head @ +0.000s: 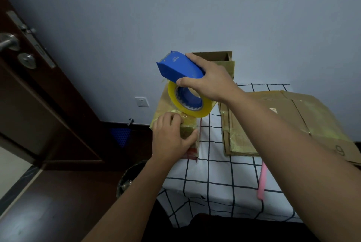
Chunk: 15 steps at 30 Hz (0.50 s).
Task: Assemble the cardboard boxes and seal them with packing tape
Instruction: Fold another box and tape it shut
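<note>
Tape-scrap-filled bin (130, 178) beside table (214, 183)

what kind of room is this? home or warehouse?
Likely a room in a home, not a warehouse: a dark wooden door with a lever handle, a plain painted wall with a socket, and a small table under a checked tablecloth used as a packing bench for flattened cardboard boxes.

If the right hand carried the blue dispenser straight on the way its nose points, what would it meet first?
Probably nothing near: the right hand aims the blue tape dispenser up and left, over open air toward the wall. Depth is unclear.
</note>
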### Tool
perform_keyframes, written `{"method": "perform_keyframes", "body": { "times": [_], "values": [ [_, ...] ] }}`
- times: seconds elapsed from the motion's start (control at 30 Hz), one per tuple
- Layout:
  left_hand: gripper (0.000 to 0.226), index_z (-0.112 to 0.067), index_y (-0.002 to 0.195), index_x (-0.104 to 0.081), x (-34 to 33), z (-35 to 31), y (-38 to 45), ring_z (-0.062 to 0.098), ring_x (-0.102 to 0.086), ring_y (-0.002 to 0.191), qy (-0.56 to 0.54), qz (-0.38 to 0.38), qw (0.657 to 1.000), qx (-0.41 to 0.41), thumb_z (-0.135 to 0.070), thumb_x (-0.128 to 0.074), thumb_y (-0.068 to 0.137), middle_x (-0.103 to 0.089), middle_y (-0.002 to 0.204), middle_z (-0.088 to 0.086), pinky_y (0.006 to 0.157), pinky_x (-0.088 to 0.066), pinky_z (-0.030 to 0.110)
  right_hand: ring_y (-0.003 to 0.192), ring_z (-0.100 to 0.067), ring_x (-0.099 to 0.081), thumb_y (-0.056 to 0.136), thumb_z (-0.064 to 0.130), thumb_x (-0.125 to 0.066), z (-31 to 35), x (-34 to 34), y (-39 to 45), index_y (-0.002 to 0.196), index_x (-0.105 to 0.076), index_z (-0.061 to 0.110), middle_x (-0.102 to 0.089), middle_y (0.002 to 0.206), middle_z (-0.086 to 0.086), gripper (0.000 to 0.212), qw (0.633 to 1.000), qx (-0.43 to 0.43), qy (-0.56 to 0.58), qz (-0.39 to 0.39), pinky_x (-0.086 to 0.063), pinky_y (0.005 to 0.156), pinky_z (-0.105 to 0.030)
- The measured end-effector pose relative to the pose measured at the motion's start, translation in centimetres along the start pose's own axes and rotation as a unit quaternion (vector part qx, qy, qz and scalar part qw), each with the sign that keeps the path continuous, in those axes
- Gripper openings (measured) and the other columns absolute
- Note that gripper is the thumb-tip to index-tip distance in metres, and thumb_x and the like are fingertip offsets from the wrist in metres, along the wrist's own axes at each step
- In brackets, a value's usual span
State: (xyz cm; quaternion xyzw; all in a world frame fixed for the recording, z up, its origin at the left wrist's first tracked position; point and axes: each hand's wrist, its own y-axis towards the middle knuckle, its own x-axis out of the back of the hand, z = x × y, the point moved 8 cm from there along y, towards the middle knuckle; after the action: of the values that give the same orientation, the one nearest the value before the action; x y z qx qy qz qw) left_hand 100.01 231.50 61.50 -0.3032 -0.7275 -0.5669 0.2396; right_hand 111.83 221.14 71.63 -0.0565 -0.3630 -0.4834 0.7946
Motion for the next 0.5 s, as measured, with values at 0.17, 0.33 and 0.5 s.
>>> {"method": "perform_keyframes", "body": {
  "times": [0.17,0.33,0.5],
  "values": [
    [0.045,-0.010,0.080,-0.052,-0.21,-0.41,0.11,0.026,-0.048,0.076,0.019,-0.012,1.000,0.018,-0.053,-0.061,0.076,-0.051,0.083,0.007,0.069,-0.043,0.038,0.113,-0.016,-0.053,0.079,0.061,-0.068,-0.01,0.03,-0.10,0.149,-0.032,0.044,-0.050,0.140,0.008,0.081,1.000,-0.002,0.008,0.000,-0.048,0.089,-0.031],
    [0.049,-0.012,0.083,-0.051,-0.36,-0.41,-0.02,0.022,-0.046,0.078,0.020,0.005,1.000,0.023,-0.060,-0.059,0.078,-0.049,0.084,0.004,0.071,-0.042,0.036,0.112,-0.015,-0.052,0.081,0.060,-0.068,0.01,0.13,-0.16,0.149,-0.032,0.043,-0.049,0.139,0.007,0.079,1.000,0.000,0.008,0.000,-0.046,0.088,-0.030],
    [0.041,-0.011,0.083,-0.051,-0.33,-0.79,-0.21,0.023,-0.048,0.078,0.041,-0.005,0.999,0.030,-0.052,-0.059,0.080,-0.050,0.083,0.005,0.073,-0.045,0.039,0.109,-0.013,-0.051,0.081,0.059,-0.068,0.06,0.14,-0.20,0.149,-0.032,0.044,-0.050,0.140,0.008,0.078,1.000,0.000,0.008,-0.003,-0.043,0.084,-0.027]
  ]
}}
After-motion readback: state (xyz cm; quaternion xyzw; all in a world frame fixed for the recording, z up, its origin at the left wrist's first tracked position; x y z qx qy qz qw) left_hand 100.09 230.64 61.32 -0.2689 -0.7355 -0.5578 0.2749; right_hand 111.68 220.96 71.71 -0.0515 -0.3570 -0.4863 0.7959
